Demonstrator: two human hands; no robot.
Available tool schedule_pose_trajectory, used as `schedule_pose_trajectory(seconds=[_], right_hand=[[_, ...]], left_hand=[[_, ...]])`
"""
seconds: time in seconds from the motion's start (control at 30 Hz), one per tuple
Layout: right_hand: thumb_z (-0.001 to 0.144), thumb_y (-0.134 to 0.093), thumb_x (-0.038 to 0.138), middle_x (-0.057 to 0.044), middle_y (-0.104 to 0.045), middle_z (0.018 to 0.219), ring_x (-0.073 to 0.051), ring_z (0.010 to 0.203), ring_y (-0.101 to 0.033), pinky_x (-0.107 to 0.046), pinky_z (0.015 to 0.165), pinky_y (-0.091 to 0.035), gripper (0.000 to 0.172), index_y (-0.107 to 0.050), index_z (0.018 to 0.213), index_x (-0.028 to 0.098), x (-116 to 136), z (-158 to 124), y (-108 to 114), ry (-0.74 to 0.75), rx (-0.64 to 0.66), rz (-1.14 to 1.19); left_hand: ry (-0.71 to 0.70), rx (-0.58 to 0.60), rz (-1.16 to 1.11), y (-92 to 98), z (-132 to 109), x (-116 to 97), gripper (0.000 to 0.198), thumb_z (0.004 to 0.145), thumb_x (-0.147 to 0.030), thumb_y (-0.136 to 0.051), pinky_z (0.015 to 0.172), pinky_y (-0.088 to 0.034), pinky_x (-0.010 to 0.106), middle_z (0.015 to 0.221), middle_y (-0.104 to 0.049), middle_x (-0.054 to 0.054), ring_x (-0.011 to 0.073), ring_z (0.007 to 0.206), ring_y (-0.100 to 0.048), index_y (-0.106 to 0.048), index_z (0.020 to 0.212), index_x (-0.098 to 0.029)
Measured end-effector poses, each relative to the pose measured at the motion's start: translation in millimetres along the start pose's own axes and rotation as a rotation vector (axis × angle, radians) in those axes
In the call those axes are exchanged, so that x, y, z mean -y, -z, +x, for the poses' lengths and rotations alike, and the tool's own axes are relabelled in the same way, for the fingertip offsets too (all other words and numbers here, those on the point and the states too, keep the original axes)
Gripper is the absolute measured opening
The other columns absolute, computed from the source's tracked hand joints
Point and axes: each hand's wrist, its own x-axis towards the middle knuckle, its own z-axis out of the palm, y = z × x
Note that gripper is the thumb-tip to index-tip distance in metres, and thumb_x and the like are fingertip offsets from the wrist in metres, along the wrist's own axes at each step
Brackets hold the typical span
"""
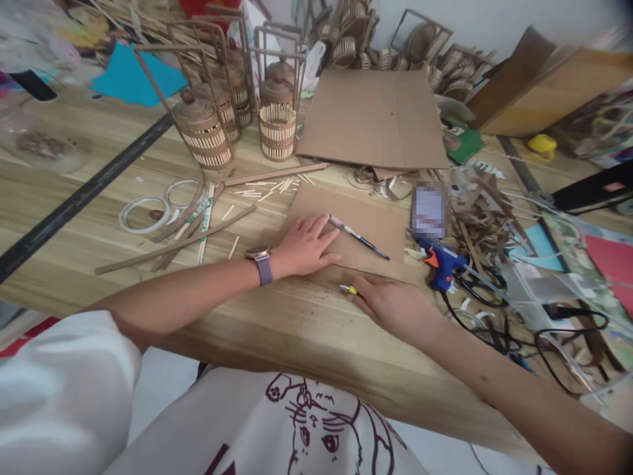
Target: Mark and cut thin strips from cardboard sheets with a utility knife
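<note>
A brown cardboard sheet (380, 227) lies on the table in front of me. My left hand (309, 247) rests flat on its left part with the fingers spread. A pen (363, 239) lies slantwise on the cardboard, close to my left fingertips. At the sheet's near edge, my right hand (390, 303) is closed around a yellow utility knife (349, 289); only its metal tip and a bit of the yellow body show, the rest being hidden by my fingers. Dark crumbs are scattered on the wood beside the tip.
A blue glue gun (445, 264) and black scissors (487, 287) lie right of the sheet among cords and cardboard scraps. Tape rolls (144, 214), strips and small sticks lie left. Behind stand several small lidded baskets (205, 135), a larger cardboard piece (373, 119) and a cardboard box (554, 92).
</note>
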Motion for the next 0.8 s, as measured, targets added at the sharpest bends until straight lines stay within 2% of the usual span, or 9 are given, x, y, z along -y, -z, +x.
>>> schedule_pose_trajectory(seconds=[0.13,0.23,0.43,0.57,0.8], right_hand=[[0.104,-0.038,0.038,-0.008,-0.076,0.091,-0.02,0.077,-0.071,-0.027,0.052,-0.028,0.03,-0.061,0.11,0.019,20.7,29.6,13.7,0.008,0.057,-0.008],[0.105,-0.034,0.04,-0.009,-0.077,0.092,-0.022,0.077,-0.072,-0.027,0.052,-0.029,0.036,-0.062,0.115,0.019,29.1,44.8,21.1,-0.005,0.098,-0.034],[0.106,-0.033,0.037,-0.011,-0.077,0.088,-0.025,0.077,-0.074,-0.028,0.051,-0.035,0.038,-0.06,0.12,0.015,40.4,62.0,31.6,0.032,0.136,-0.049],[0.106,-0.033,0.037,-0.012,-0.077,0.092,-0.026,0.081,-0.074,-0.027,0.053,-0.038,0.038,-0.061,0.119,0.016,46.7,68.8,37.5,0.025,0.187,-0.071],[0.105,-0.035,0.036,-0.01,-0.077,0.088,-0.024,0.076,-0.074,-0.027,0.053,-0.039,0.037,-0.062,0.12,0.016,51.0,73.8,41.1,0.013,0.199,-0.079]], left_hand=[[-0.223,0.02,0.027,4.9,3.2,30.1,0.064,0.102,-0.06,-0.043,0.115,-0.033,0.048,0.158,-0.04,0.018,0.033,0.142,-0.04,-0.05,0.148,-0.017],[-0.272,-0.03,0.016,1.3,2.8,43.7,0.057,0.105,-0.054,-0.04,0.116,-0.031,0.046,0.158,-0.041,0.015,0.0302,0.141,-0.04,-0.051,0.148,-0.018],[-0.279,-0.12,-0.041,-6.6,2.3,44.4,0.045,0.108,-0.036,-0.037,0.114,-0.034,0.044,0.153,-0.05,0.012,0.0271,0.136,-0.045,-0.058,0.142,-0.018],[-0.289,-0.123,-0.044,-7.7,2.7,45.4,0.045,0.107,-0.037,-0.039,0.116,-0.033,0.043,0.154,-0.049,0.011,0.0279,0.139,-0.043,-0.057,0.143,-0.017],[-0.291,-0.13,-0.025,-12.4,3.0,46.2,0.047,0.106,-0.042,-0.042,0.119,-0.029,0.045,0.158,-0.044,0.012,0.0306,0.143,-0.039,-0.056,0.144,-0.018]])
